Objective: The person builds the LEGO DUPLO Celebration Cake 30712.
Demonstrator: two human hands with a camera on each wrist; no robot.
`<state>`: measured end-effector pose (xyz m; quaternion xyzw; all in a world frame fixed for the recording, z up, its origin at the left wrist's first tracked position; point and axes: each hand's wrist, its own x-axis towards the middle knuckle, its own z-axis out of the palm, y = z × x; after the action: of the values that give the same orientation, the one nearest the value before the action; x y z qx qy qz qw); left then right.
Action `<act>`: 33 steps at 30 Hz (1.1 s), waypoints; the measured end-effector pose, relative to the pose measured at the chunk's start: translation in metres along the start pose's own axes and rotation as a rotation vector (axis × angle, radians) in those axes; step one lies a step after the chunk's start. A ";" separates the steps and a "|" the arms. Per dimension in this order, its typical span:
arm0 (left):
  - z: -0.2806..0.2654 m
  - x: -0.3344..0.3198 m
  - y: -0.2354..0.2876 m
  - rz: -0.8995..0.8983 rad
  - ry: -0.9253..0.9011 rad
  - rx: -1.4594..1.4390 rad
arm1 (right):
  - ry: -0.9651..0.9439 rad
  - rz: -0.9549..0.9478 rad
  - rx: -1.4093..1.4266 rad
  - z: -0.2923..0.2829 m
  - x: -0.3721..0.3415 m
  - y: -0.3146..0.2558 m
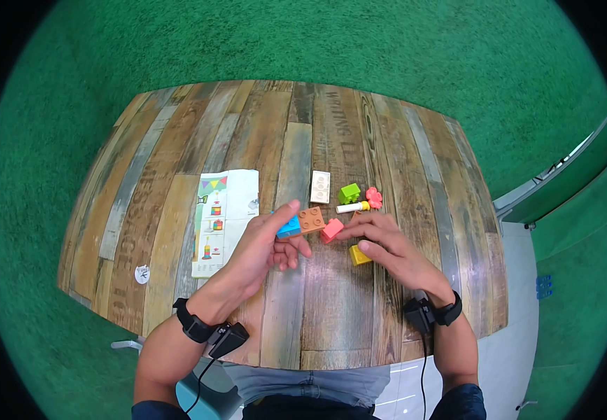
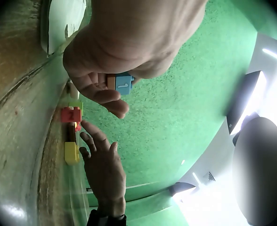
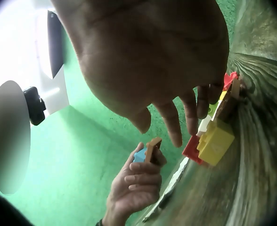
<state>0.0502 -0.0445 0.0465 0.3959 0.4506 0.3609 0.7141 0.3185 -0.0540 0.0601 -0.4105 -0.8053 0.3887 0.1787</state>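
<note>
My left hand (image 1: pixel 249 250) pinches a blue brick (image 1: pixel 288 227) joined to a brown brick (image 1: pixel 312 220) with studs on top. In the left wrist view, a white figure 1 shows on the blue brick (image 2: pixel 124 84). My right hand (image 1: pixel 394 248) reaches over the table with extended, slightly bent fingers and nothing in its grasp. Its fingertips are close to a red brick (image 1: pixel 331 230). A yellow brick (image 1: pixel 360 255) lies by its thumb. Another brown piece (image 3: pixel 229 104) lies under the right fingers, partly hidden from the head view.
Beyond the hands lie a white brick (image 1: pixel 321 187), a green brick (image 1: pixel 349 193), a pink-red flower piece (image 1: pixel 374 197) and a white stick with a yellow end (image 1: pixel 350 208). A printed picture sheet (image 1: pixel 228 203) is at the left, and a round sticker (image 1: pixel 142 274) is farther left.
</note>
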 end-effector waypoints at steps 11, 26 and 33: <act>0.003 -0.002 -0.002 -0.006 -0.028 0.021 | -0.052 -0.029 -0.078 0.005 0.000 0.003; 0.002 0.001 -0.003 -0.032 0.016 0.029 | -0.012 -0.167 -0.077 0.010 -0.001 -0.010; 0.007 -0.003 -0.001 -0.034 -0.012 0.117 | 0.028 -0.204 0.027 0.010 0.003 -0.002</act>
<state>0.0557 -0.0496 0.0484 0.4316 0.4734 0.3196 0.6982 0.3099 -0.0572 0.0552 -0.3295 -0.8349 0.3736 0.2342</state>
